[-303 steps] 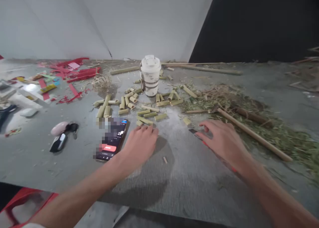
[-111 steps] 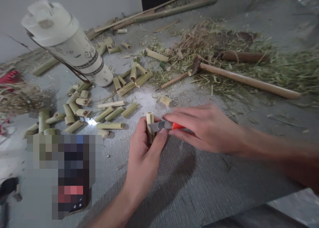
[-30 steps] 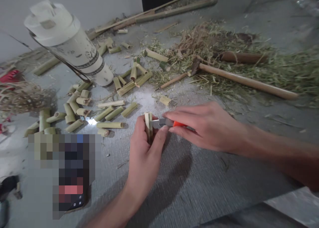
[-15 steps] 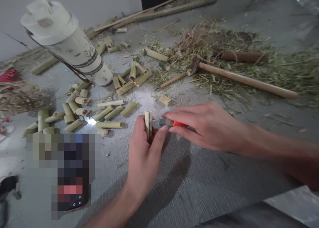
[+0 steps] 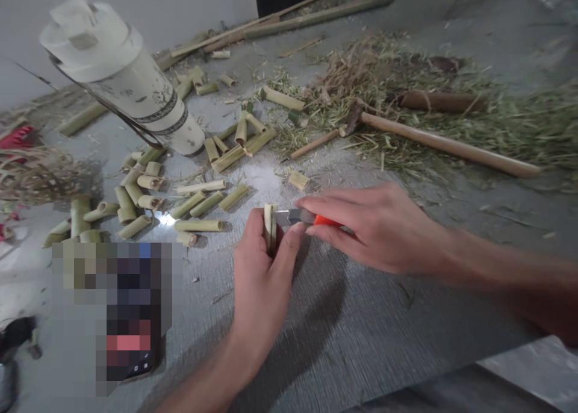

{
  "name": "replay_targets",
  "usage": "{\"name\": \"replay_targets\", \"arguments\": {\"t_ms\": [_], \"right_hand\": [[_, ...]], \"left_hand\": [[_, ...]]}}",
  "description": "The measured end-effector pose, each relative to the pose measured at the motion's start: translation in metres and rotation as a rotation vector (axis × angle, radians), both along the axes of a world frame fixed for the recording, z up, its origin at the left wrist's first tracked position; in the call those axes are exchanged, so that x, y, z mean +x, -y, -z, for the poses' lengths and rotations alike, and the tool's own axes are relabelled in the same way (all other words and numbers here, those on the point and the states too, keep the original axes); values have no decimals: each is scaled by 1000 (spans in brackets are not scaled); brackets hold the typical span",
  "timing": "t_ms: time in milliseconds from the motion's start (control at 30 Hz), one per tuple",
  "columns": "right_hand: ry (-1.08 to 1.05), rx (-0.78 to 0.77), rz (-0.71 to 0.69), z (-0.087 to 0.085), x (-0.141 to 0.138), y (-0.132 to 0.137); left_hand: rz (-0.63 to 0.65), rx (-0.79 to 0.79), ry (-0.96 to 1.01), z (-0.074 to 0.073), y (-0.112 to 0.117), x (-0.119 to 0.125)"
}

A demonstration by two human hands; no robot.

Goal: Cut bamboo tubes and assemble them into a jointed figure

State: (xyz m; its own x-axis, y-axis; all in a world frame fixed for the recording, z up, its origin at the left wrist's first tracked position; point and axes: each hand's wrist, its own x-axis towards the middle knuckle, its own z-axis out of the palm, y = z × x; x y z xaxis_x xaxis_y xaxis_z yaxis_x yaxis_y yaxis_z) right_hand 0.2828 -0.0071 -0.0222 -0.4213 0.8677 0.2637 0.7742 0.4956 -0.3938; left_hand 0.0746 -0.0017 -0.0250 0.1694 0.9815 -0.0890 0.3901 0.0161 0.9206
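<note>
Head view, centre frame: left hand [image 5: 262, 274] was closed around a short bamboo piece [image 5: 270, 223], held upright over the table [image 5: 361, 341]. Right hand [image 5: 379, 229] was pinched on an orange knife [image 5: 301, 217], its blade tip touching the piece near the top, where a split showed. Judged step: splitting lengthwise. A further push would call for steady pressure, with the left thumb clear of the blade. Cut pieces [image 5: 198, 205] lay left of centre; cup [image 5: 121, 82] upper left.
</note>
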Motion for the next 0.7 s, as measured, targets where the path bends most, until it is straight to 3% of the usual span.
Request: {"name": "replay_targets", "arguments": {"t_ms": [700], "right_hand": [[-46,-89,-77,-1,3,-4]], "left_hand": [[63,-61,114,-1,0,-2]]}}
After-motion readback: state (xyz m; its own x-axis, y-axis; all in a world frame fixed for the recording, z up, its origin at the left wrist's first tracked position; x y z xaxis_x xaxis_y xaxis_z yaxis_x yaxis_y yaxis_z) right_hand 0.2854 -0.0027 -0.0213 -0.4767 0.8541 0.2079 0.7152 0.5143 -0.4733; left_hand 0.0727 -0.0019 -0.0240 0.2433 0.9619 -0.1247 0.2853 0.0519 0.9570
